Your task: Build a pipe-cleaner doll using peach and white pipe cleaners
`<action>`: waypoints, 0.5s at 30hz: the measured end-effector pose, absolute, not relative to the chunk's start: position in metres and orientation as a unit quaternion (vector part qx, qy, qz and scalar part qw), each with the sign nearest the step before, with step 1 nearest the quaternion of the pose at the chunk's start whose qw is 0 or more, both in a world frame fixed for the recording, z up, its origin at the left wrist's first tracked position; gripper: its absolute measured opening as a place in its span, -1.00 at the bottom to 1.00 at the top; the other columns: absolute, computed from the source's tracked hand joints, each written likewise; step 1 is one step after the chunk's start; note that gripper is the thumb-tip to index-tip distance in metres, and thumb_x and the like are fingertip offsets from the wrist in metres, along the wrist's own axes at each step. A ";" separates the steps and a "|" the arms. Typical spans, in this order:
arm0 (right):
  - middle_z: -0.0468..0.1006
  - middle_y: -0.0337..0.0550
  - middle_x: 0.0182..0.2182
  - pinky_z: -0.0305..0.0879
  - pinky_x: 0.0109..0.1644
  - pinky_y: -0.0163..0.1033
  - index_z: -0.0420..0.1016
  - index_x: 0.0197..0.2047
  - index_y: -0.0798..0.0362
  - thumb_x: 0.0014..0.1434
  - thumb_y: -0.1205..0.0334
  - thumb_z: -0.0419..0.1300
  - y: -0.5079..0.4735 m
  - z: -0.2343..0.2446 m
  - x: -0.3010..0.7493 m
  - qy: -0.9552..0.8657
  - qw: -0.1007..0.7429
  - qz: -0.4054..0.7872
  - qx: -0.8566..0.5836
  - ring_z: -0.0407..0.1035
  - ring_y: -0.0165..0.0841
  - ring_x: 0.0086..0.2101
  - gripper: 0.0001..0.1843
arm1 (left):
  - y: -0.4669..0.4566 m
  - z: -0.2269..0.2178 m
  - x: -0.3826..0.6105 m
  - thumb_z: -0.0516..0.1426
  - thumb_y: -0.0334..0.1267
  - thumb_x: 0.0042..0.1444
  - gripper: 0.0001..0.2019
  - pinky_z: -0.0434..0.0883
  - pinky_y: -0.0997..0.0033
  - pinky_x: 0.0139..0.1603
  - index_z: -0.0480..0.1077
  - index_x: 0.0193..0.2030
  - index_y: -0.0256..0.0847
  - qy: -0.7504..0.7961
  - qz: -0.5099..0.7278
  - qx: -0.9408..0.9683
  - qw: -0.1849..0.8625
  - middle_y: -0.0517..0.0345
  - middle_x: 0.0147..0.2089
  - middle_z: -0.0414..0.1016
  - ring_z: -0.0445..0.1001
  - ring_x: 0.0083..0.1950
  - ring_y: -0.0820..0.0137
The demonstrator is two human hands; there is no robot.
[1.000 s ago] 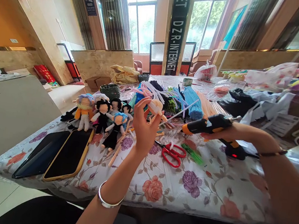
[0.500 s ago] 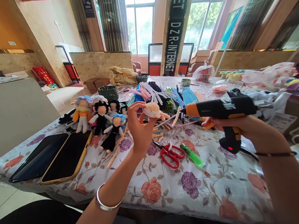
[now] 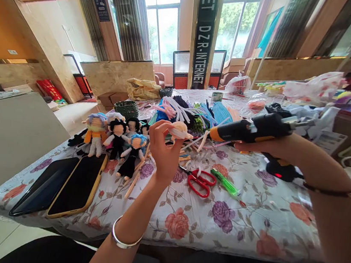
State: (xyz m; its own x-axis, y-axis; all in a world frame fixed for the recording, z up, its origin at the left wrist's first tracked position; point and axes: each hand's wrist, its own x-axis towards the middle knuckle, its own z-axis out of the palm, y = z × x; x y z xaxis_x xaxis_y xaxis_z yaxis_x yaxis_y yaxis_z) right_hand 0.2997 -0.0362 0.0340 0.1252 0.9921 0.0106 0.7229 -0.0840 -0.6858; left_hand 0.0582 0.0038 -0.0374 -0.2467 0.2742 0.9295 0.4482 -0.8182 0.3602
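Between thumb and fingers, my left hand (image 3: 165,149) pinches a small peach-coloured doll piece (image 3: 179,130) above the table; its far side is partly hidden. My right hand (image 3: 277,147) is wrapped round a black and orange glue gun (image 3: 253,128), its red light lit on the handle. The gun's nozzle points left, a little right of the doll piece. A short pale fuzzy strip (image 3: 203,141) shows at the nozzle; I cannot tell whether they touch. Below lie red-handled scissors (image 3: 200,182) and a green packet of thin sticks (image 3: 225,182).
Several small yarn dolls (image 3: 118,139) sit at the left, behind a yellow-cased phone (image 3: 78,187) and a dark tablet-like slab (image 3: 43,185). Behind my hands lies a heap of coloured fuzzy stems (image 3: 181,108). A dark woven basket (image 3: 126,108) stands farther back on the flowered tablecloth (image 3: 196,220).
The glue gun has tilted and shifted slightly, its nozzle lower and farther left, its handle swung right. The doll piece has turned a little in my left hand.
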 end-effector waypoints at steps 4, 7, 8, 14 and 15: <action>0.49 -0.20 -0.49 0.20 -0.37 -0.22 0.54 -0.37 0.03 -0.32 -0.04 0.38 -0.021 0.023 0.322 -0.674 0.263 0.144 -0.675 0.31 -0.26 -0.38 -0.57 | 0.003 -0.037 0.059 0.24 -0.30 -0.01 -0.72 0.43 0.41 -0.19 0.26 -0.17 -0.14 -0.299 -0.726 -0.614 0.073 0.09 -0.11 0.31 0.35 -0.04 0.37; 0.52 -0.19 -0.47 0.24 -0.34 -0.23 0.53 -0.37 0.03 -0.22 -0.05 0.33 -0.013 0.014 0.337 -0.701 0.244 0.240 -0.626 0.33 -0.28 -0.40 -0.62 | 0.002 -0.037 0.059 0.23 -0.30 0.01 -0.74 0.42 0.40 -0.17 0.26 -0.18 -0.14 -0.303 -0.719 -0.621 0.081 0.09 -0.12 0.31 0.35 -0.04 0.37; 0.52 -0.19 -0.46 0.24 -0.33 -0.22 0.54 -0.35 0.03 -0.23 -0.04 0.34 -0.011 0.012 0.340 -0.698 0.252 0.226 -0.631 0.33 -0.28 -0.39 -0.61 | 0.002 -0.037 0.059 0.23 -0.30 0.02 -0.74 0.41 0.39 -0.16 0.26 -0.17 -0.14 -0.306 -0.714 -0.624 0.084 0.09 -0.12 0.31 0.35 -0.04 0.37; 0.52 -0.26 -0.46 0.19 -0.46 -0.29 0.55 -0.33 -0.02 -0.24 -0.06 0.36 -0.015 0.016 0.343 -0.652 0.235 0.298 -0.657 0.30 -0.36 -0.47 -0.60 | 0.002 -0.038 0.058 0.25 -0.28 -0.01 -0.70 0.38 0.30 -0.06 0.24 -0.17 -0.13 -0.309 -0.695 -0.640 0.107 0.10 -0.12 0.32 0.34 -0.05 0.36; 0.51 -0.27 -0.49 0.16 -0.48 -0.29 0.54 -0.35 -0.02 -0.23 -0.07 0.36 -0.016 0.017 0.341 -0.644 0.231 0.306 -0.662 0.29 -0.38 -0.50 -0.61 | 0.003 -0.038 0.057 0.25 -0.29 -0.01 -0.70 0.38 0.30 -0.06 0.24 -0.17 -0.12 -0.307 -0.694 -0.642 0.107 0.10 -0.12 0.32 0.34 -0.05 0.36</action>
State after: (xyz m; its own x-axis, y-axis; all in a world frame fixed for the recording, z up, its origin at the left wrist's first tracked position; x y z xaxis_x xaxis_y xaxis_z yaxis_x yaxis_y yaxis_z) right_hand 0.3413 -0.0160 0.0170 -0.0161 0.9941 -0.1071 0.7117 -0.0639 -0.6996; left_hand 0.0575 0.0028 -0.0381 -0.1520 0.2446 0.9576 0.5431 -0.7889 0.2877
